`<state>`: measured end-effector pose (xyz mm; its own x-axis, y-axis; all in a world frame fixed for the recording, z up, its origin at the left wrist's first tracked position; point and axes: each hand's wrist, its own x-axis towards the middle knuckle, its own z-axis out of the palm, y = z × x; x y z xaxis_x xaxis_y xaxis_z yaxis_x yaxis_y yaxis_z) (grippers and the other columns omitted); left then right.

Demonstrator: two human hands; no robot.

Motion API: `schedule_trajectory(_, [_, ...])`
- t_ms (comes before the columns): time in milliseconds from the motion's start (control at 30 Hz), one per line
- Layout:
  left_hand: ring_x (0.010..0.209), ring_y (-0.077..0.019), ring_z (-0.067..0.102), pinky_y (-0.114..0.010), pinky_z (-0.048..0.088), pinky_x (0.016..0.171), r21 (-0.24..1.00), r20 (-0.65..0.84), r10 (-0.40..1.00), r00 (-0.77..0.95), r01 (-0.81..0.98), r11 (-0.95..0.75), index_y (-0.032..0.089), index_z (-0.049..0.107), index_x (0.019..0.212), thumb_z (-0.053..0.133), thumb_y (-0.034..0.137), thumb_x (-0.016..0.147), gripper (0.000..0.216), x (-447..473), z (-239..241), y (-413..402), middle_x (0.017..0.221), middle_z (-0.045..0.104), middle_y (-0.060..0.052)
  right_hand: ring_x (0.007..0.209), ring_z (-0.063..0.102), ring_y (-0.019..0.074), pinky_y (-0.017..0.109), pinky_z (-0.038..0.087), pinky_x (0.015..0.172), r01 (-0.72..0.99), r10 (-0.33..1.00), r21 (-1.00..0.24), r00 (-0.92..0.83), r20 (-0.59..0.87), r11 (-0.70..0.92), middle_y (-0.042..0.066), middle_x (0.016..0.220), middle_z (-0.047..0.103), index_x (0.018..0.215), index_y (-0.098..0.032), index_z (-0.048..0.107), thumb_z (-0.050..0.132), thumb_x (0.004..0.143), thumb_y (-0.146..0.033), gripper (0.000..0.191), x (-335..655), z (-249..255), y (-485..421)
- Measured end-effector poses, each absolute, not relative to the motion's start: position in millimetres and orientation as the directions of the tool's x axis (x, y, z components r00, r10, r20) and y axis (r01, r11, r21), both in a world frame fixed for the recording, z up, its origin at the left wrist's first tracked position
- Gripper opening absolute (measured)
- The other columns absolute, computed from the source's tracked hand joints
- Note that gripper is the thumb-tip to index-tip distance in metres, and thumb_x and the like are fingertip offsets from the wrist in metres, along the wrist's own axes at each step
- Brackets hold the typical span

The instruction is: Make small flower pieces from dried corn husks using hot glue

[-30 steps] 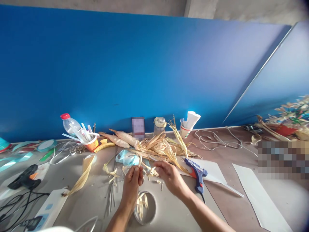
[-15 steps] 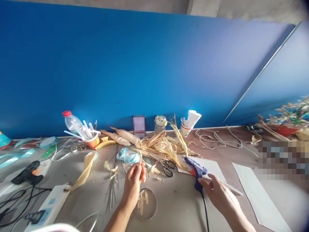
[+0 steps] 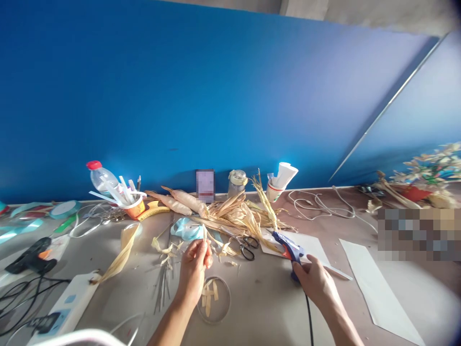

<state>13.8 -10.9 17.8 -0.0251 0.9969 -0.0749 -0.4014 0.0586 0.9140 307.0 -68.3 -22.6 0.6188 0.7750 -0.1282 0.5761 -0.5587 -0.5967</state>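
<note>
Head camera: both hands are seen over a cluttered grey desk
Left hand: a slim pale husk piece is pinched upright between thumb and fingertips, near the light-blue bundle
Right hand: placed at the handle of the blue glue gun, thumb overlapping it (how far the fingers are wrapped round can't be told from this angle, tbh)
Glue gun: nozzle pointed up and left, white sheet partly covered by it, black cord trailed towards the near edge
Scissors: left lying between the two hands, just by the husk pile
Round dish: some cut husk strips are seen within its rim
</note>
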Motion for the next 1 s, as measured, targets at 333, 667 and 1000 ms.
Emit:
schedule_trajectory(333, [0.045,-0.0052,0.037,-0.021,0.031,0.046,0.907,-0.079,0.997,-0.024,-0.417,0.062,0.017,0.061,0.075,0.065,0.037,0.075,0.021,13,7,-8,0.060,0.049,0.005,0.059,0.055,0.0154,0.028,0.050,0.054,-0.614,0.852,-0.751,0.234,-0.468,-0.244,0.005,0.068,0.059,0.077,-0.016,0.056,0.069,0.063,-0.025,0.021,309,3,-89])
schedule_trajectory(667, [0.045,-0.0079,0.035,-0.024,0.029,0.046,0.933,-0.117,0.993,-0.031,-0.347,0.099,0.019,0.054,0.065,0.060,0.041,0.076,0.026,16,11,-10,0.059,0.046,0.004,0.053,0.049,0.0119,0.027,0.045,0.047,-0.572,0.974,-0.815,0.124,-0.190,-0.086,0.004,0.078,0.057,0.093,-0.022,0.061,0.064,0.064,-0.036,0.032,280,45,-76])
schedule_trajectory(1000, [0.044,-0.0050,0.027,-0.021,0.022,0.045,0.929,-0.147,0.989,-0.026,-0.347,0.129,0.018,0.055,0.070,0.057,0.040,0.080,0.024,15,8,-8,0.058,0.043,0.006,0.056,0.046,0.0121,0.025,0.035,0.054,-0.167,0.972,-0.983,-0.231,-0.032,-0.072,0.003,0.062,0.057,0.089,-0.013,0.063,0.058,0.078,-0.046,0.036,219,45,-59])
